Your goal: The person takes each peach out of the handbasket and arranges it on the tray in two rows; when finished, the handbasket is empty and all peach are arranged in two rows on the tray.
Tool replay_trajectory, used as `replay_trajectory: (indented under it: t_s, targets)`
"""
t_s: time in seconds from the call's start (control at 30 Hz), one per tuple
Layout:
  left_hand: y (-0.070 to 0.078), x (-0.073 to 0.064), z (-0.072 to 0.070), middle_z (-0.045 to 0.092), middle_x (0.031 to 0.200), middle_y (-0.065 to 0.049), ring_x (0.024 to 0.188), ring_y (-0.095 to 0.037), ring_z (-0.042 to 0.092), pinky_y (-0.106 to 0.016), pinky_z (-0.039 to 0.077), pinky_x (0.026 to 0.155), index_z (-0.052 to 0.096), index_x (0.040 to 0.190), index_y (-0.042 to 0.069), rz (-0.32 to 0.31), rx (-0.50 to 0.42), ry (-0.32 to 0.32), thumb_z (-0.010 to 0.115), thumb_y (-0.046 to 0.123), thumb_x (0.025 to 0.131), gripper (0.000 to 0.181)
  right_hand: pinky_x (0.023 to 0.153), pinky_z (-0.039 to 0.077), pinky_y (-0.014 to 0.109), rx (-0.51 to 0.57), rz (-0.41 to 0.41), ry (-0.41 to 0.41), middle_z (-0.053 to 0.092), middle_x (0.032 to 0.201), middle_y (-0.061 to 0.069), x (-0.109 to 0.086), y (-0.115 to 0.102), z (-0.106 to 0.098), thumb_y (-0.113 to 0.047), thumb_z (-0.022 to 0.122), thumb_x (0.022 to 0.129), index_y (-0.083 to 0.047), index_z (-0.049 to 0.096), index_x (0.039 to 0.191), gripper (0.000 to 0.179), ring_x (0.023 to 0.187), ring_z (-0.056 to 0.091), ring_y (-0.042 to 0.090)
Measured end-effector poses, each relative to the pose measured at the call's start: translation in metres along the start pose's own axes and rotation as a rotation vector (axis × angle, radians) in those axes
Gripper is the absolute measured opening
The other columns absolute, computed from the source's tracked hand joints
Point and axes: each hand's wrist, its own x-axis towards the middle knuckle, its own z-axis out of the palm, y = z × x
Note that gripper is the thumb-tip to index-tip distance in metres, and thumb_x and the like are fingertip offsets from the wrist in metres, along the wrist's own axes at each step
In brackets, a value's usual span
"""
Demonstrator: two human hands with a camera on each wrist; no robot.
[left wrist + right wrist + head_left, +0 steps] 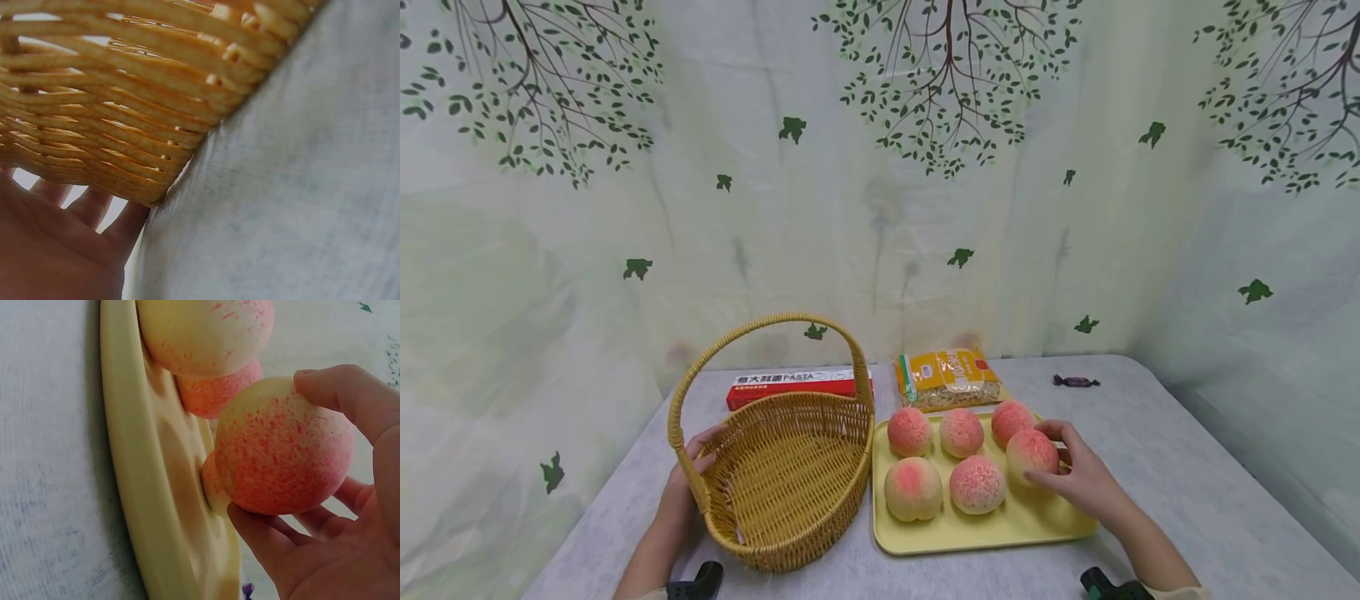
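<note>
My right hand (1078, 471) grips a pink and cream peach (1032, 455) at the right side of the yellow tray (1045, 525). In the right wrist view, thumb and fingers lie on opposite sides of the held peach (284, 447), which stands above the tray's floor. Several other peaches sit on the tray, among them a paler one (913, 489) at front left and a speckled one (977, 484) beside it. My left hand (688, 475) rests against the left outer side of a wicker basket (125, 106), its fingers extended and the tips partly hidden. No peach shows inside the basket.
Behind the basket lies a red and white pasta box (797, 386). A yellow bag (951, 379) lies behind the tray, and a dark wrapped candy (1076, 382) at the back right. The basket's tall handle (775, 320) arches over it. A leaf-printed curtain (880, 208) closes off the back.
</note>
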Motion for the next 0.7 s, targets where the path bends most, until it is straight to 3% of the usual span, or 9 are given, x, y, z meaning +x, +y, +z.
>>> replay_trajectory:
  t_s: [0.53,0.7]
  targets:
    - [0.0038,0.0030,0.0002,0.039,0.148,0.001,0.120,0.017,0.036,-0.004,0.029,0.093,0.039,0.149,0.007,0.011,0.032,-0.007,0.034,0.022,0.106,0.046,0.103,0.046,0.055,-0.031,0.001,-0.129,0.044,0.145,0.017,0.0059,0.0090,-0.0054,-0.036,0.081,0.080,-0.012,0.036,0.144,0.081,0.128,0.051,0.035]
    - [-0.0039,0.0015,-0.0033,0.045,0.136,0.018,0.118,0.020,0.036,-0.003,0.029,0.092,0.039,0.147,0.001,0.067,0.055,-0.014,0.035,0.018,0.106,0.044,0.101,0.047,0.052,-0.051,-0.005,-0.191,0.044,0.142,0.015,0.0054,0.0091,-0.0063,-0.031,0.082,0.079,-0.012,0.040,0.144,0.079,0.123,0.050,0.029]
